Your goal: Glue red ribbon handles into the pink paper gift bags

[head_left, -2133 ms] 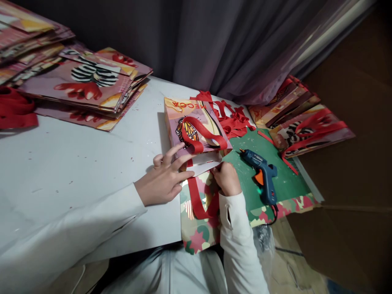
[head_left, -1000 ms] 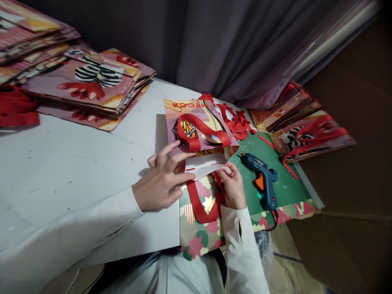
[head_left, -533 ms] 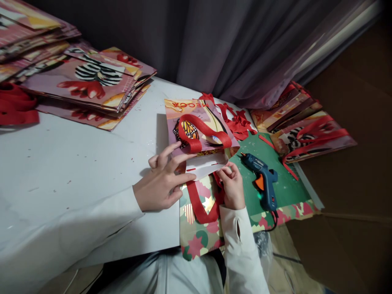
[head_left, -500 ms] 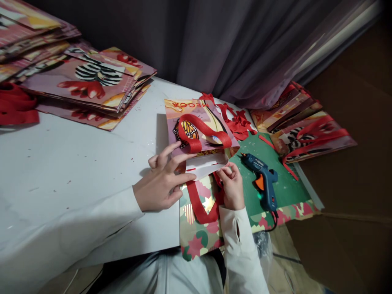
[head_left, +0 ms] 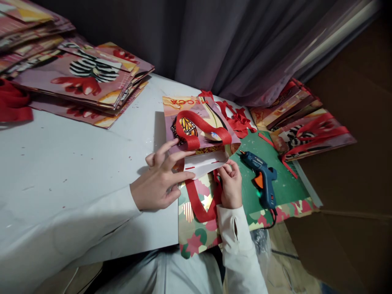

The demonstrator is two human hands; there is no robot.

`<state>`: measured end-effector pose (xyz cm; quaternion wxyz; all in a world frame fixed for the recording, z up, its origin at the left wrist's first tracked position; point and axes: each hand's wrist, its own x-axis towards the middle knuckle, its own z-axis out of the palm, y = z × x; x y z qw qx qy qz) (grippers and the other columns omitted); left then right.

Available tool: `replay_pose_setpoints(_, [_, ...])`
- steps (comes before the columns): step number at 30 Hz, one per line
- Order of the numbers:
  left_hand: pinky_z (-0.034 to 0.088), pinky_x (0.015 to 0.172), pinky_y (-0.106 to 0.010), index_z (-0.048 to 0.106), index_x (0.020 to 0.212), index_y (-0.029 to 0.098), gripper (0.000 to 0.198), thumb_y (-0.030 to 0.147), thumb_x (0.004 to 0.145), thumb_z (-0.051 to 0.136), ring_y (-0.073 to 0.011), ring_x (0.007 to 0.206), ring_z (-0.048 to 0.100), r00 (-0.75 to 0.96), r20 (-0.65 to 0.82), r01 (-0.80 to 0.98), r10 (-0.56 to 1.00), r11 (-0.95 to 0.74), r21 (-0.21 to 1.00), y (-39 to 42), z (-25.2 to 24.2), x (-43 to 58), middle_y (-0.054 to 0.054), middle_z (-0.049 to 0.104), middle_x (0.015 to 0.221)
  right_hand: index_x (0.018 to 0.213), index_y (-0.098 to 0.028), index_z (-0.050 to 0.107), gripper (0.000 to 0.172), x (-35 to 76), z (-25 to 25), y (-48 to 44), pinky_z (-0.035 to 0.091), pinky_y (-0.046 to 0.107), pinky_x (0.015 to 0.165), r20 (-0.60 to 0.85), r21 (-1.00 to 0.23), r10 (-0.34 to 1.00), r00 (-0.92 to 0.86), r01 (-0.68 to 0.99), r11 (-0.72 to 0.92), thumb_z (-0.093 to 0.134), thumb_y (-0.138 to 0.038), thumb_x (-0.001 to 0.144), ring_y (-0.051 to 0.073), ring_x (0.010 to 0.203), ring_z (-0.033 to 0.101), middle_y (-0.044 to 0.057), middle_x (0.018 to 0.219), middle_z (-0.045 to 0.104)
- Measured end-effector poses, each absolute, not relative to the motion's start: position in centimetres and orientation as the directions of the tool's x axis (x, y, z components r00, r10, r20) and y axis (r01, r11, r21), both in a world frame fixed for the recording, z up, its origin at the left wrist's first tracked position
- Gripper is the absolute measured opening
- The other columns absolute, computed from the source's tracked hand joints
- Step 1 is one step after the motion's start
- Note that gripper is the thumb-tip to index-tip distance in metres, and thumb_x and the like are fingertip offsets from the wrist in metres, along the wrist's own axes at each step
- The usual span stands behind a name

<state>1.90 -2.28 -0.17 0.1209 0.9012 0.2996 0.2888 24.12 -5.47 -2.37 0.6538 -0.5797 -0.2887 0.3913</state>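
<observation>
Fingers (head_left: 183, 175) of left hand (head_left: 157, 183) and right hand (head_left: 231, 188) still on white flap (head_left: 204, 162) — unchanged

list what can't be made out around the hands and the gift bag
Head view:
Right hand: its curled fingers hide what, if anything, they pinch at the white flap.
Left hand: covers the gift bag's near corner.
Stack of flat bags: cut off by the left edge.
Glue gun cord: drops out of sight past the table edge.

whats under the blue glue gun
The glue gun lies on a green mat. A patterned sheet shows from under the mat's near edge; whatever else lies beneath the mat is covered.
</observation>
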Motion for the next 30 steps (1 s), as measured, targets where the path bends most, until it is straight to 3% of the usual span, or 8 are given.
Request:
replay_pose_setpoints(7, [0.033,0.091,-0.055,0.069,0.112,0.032,0.046,0.009,0.075,0.053,-0.0453,0.143,0.014,0.654,0.447,0.468,0.611,-0.79,0.395,-2.28,-0.21,1.87,-0.003,0.032,0.15,0.089,-0.023,0.053,0.039,24.41,-2.42,-5.64,0.048,0.021,0.057,-0.122,-0.973,0.88,0.46,-0.23,-0.014,0.081,-0.033,0.063,0.009,0.059,0.061,-0.006,0.077,0.07])
replay_pose_setpoints(13, [0.034,0.09,-0.056,0.069,0.111,0.031,0.045,0.008,0.075,0.053,-0.0453,0.144,0.013,0.665,0.45,0.457,0.596,-0.801,0.386,-2.25,-0.17,1.89,-0.002,0.03,0.152,0.09,-0.023,0.053,0.04,24.02,-2.38,-5.48,0.047,0.022,0.055,-0.114,-0.971,0.855,0.506,-0.24,0.012,0.081,-0.03,0.062,0.009,0.056,0.059,-0.007,0.073,0.068])
replay_pose_setpoints(21, [0.033,0.091,-0.056,0.069,0.112,0.029,0.046,0.007,0.075,0.051,-0.046,0.144,0.012,0.679,0.455,0.434,0.577,-0.815,0.385,-2.27,-0.28,1.91,-0.003,0.028,0.152,0.086,-0.022,0.051,0.037,23.64,-2.28,-5.39,0.039,0.018,0.045,-0.115,-0.966,0.859,0.5,-0.257,0.021,0.08,-0.033,0.065,0.007,0.046,0.049,-0.009,0.059,0.062])
replay_pose_setpoints(27, [0.033,0.092,-0.055,0.07,0.11,0.03,0.048,0.009,0.07,0.053,-0.0445,0.143,0.015,0.671,0.481,0.438,0.565,-0.825,0.357,-2.2,-0.59,2.05,-0.005,0.032,0.15,0.086,-0.022,0.053,0.043,23.79,-2.04,-5.5,0.047,0.019,0.052,-0.187,-0.951,0.87,0.457,-0.307,-0.043,0.084,-0.027,0.056,0.007,0.056,0.057,-0.007,0.071,0.067])
replay_pose_setpoints(30, [0.034,0.092,-0.055,0.071,0.109,0.031,0.048,0.01,0.07,0.054,-0.0448,0.143,0.016,0.671,0.491,0.433,0.556,-0.831,0.35,-2.17,-0.77,2.06,-0.004,0.033,0.151,0.086,-0.022,0.052,0.043,23.6,-2.07,-5.39,0.045,0.019,0.048,-0.204,-0.95,0.845,0.494,-0.309,-0.049,0.083,-0.026,0.055,0.008,0.053,0.056,-0.007,0.068,0.066])
